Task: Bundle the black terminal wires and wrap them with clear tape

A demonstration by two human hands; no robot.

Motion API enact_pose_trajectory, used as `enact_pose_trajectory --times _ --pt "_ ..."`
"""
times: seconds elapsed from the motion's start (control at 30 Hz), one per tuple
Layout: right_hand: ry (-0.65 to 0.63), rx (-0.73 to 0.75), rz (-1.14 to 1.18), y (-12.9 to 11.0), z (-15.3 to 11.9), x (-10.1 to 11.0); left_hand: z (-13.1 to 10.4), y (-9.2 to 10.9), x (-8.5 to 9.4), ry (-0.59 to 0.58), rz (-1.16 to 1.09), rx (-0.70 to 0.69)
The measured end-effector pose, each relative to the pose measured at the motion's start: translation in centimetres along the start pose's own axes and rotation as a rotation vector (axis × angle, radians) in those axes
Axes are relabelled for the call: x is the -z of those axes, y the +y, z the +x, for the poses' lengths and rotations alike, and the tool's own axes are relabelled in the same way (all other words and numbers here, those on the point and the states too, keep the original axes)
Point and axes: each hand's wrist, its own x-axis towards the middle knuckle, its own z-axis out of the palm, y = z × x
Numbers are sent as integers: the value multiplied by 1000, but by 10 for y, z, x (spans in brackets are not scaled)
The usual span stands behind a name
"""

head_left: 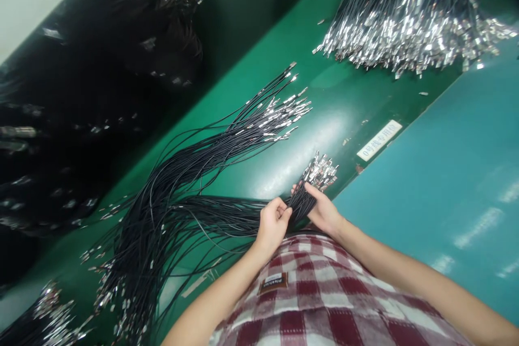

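A bundle of thin black wires (227, 208) with silvery metal terminals (322, 170) on its ends runs across the green table to my body. My right hand (322, 208) wraps round this bundle just below the terminals, thumb on top. Close beside it, my left hand (274, 221) is closed at the bundle with thumb and fingertips pinched together; whether it grips the whole bundle or a few wires is hidden. Behind my hands lies a second group of black wires (211, 151), its terminal ends fanned out on the table.
A large dark heap of wires (93, 65) fills the left. More wires with dense metal terminals (405, 32) lie at the upper right, and another bundle (52, 313) at the lower left. A white label (379, 140) is stuck near the table's edge, with blue-green floor beyond.
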Motion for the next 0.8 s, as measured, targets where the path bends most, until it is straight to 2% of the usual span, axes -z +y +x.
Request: enact_pose_trajectory --times 0.13,0.3,0.37,0.47,0.57,0.6,0.67,0.73,0.8 --pt "45 48 -56 4 1 -4 -3 0 4 7 -42 -10" --pt "29 43 -11 4 1 -5 -1 15 18 208 92 -208" --pt "13 27 -22 2 -2 -4 5 22 14 168 142 -207" --pt "-29 32 -54 2 -5 -1 13 30 -2 17 248 -229" --pt "20 34 -44 5 -1 5 25 30 -10 -87 439 -310" --pt "43 19 -31 7 1 6 32 29 -6 -111 496 -339" --pt "78 -25 2 9 6 8 54 25 12 -104 589 -394" --pt "115 -58 34 11 11 8 85 19 41 2 685 -403" --pt "159 -69 54 11 13 8 116 12 68 115 817 -339"
